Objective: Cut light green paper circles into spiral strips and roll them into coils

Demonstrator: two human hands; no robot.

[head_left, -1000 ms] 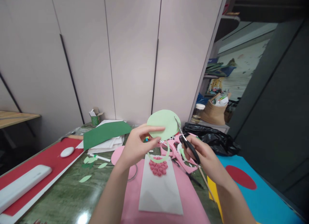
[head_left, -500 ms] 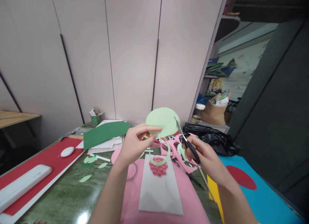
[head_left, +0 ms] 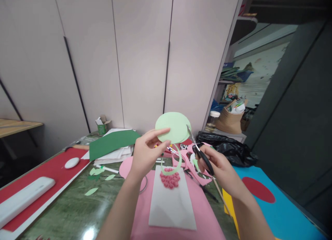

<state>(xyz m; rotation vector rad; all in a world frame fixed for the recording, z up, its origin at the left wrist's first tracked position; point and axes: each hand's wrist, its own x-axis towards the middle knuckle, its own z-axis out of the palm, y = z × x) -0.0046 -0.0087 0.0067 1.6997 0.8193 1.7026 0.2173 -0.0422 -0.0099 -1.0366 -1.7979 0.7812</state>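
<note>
My left hand (head_left: 146, 152) pinches the lower left edge of a round light green paper (head_left: 173, 124), holding it up above the table. In my right hand (head_left: 215, 164) is a pair of black-handled scissors (head_left: 198, 150), its blades at the paper's right edge. A thin curved strip of green paper (head_left: 178, 160) hangs below the round piece. Under it, a white card (head_left: 171, 207) bearing a cluster of pink rolled paper flowers (head_left: 170, 180) lies on a pink sheet (head_left: 204, 216).
Pink paper scraps (head_left: 194, 167) and a black plastic bag (head_left: 228, 146) lie behind my right hand. Dark green paper (head_left: 114, 141) rests on white sheets at the left. Small green leaf cutouts (head_left: 91, 191) are scattered nearby. A blue sheet (head_left: 280, 212) lies at right.
The round green paper has shifted slightly left and up with my left hand, and the hanging strip has swung a little. The scissors remain at the paper's right edge.
</note>
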